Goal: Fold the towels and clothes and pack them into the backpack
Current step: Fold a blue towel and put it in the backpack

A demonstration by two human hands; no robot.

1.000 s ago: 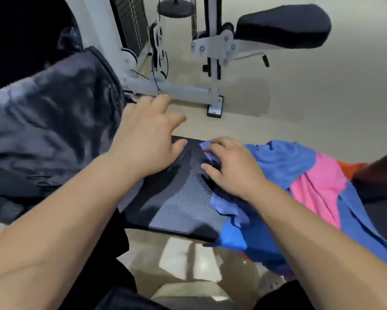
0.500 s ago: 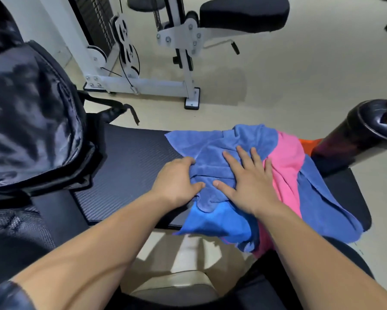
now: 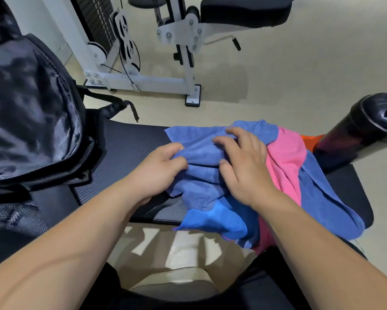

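Note:
A pile of cloths lies on the black padded bench (image 3: 129, 144): a periwinkle blue towel (image 3: 201, 153) on top, a pink cloth (image 3: 284, 162) to its right, a brighter blue cloth (image 3: 214, 220) hanging over the near edge. My left hand (image 3: 159, 168) pinches the blue towel's left side with thumb and curled fingers. My right hand (image 3: 244, 166) grips a fold of the same towel, fingers bent over it. The black backpack (image 3: 31, 113) stands at the left on the bench.
A white weight machine (image 3: 143, 81) with a black seat pad (image 3: 244, 10) stands on the beige floor behind the bench. A black foam roller (image 3: 362, 128) with an orange cloth (image 3: 308, 139) beside it sits at the right. My dark-clad legs fill the bottom edge.
My hands left the backpack side and came onto the cloth pile. Both now bunch the blue towel, the right hand's fingers curling from flat to gripping.

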